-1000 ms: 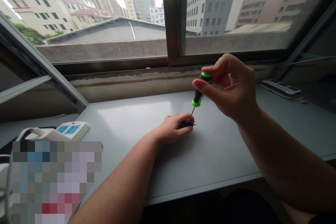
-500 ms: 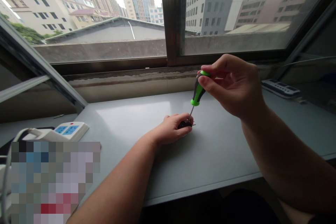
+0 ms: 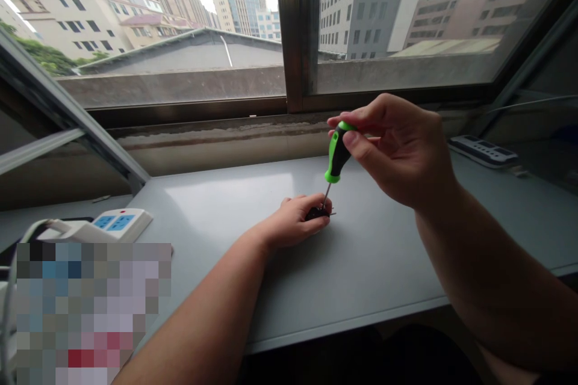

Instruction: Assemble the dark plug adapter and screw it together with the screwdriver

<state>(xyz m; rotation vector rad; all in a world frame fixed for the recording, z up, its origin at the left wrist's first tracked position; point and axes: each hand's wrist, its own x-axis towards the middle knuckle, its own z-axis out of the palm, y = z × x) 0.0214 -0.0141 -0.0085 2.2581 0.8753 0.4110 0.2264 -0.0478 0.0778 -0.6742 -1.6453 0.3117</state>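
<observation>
My left hand [image 3: 301,221] rests on the table, fingers closed round a small black plug [image 3: 318,213] with thin metal prongs sticking out to the right. Much of the plug is hidden by the fingers. Above it, my right hand [image 3: 397,147] pinches the top of a green and black screwdriver [image 3: 336,153] between thumb and fingers. The screwdriver leans slightly to the right, and its thin metal shaft reaches down to the plug. Its tip is hidden between the left fingers and the plug.
The pale grey table [image 3: 217,192] runs along a window with a dark frame [image 3: 295,42]. A white power strip [image 3: 124,225] with cables lies at left, beside a blurred-out patch. Another power strip [image 3: 483,151] lies at the far right. A metal frame bar [image 3: 81,102] slants down at left.
The screwdriver's handle has turned about its length and its top has shifted slightly left; the right fingertips have rolled outward on it. My left hand and the plug look unmoved.
</observation>
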